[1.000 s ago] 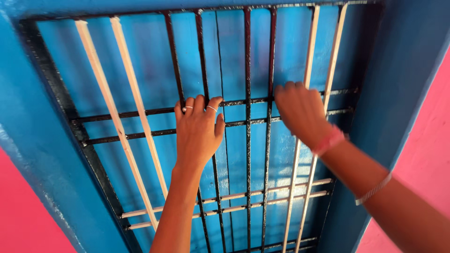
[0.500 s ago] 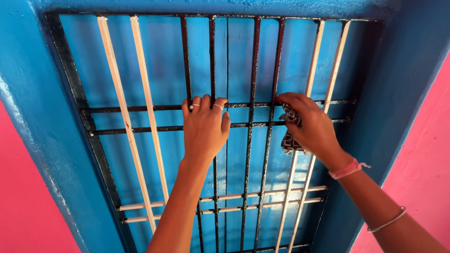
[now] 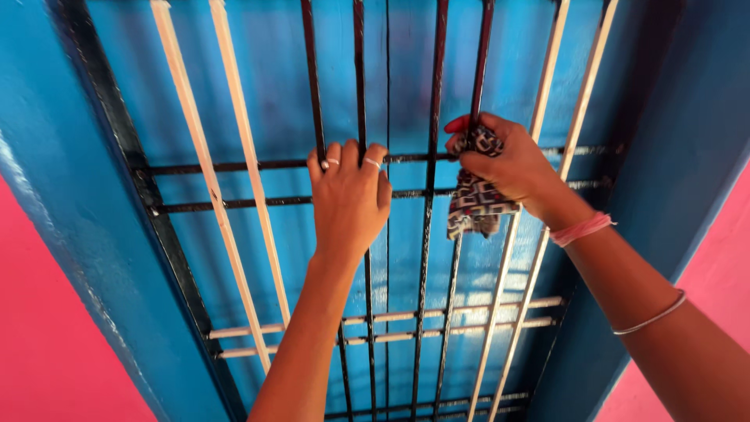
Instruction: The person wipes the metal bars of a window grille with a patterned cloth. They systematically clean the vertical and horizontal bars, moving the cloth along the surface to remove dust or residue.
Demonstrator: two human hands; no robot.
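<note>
Pinched in the right hand (image 3: 512, 168), the patterned black-and-white cloth (image 3: 475, 202) is pressed around a black vertical metal window bar (image 3: 478, 70) right of centre. The left hand (image 3: 350, 199) is curled, apparently gripping a black crossbar (image 3: 234, 166). The loosely hanging cloth could be snagged or dropped.

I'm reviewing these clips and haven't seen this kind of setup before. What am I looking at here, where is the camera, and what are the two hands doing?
There is no machine: a person wears a camera on the head, so you see their own two arms. They face a metal window grille with black and cream bars, set in a blue frame. The left hand grips the black bars. The right hand presses a patterned cloth around a black bar. Pink wall shows on both sides.
</note>
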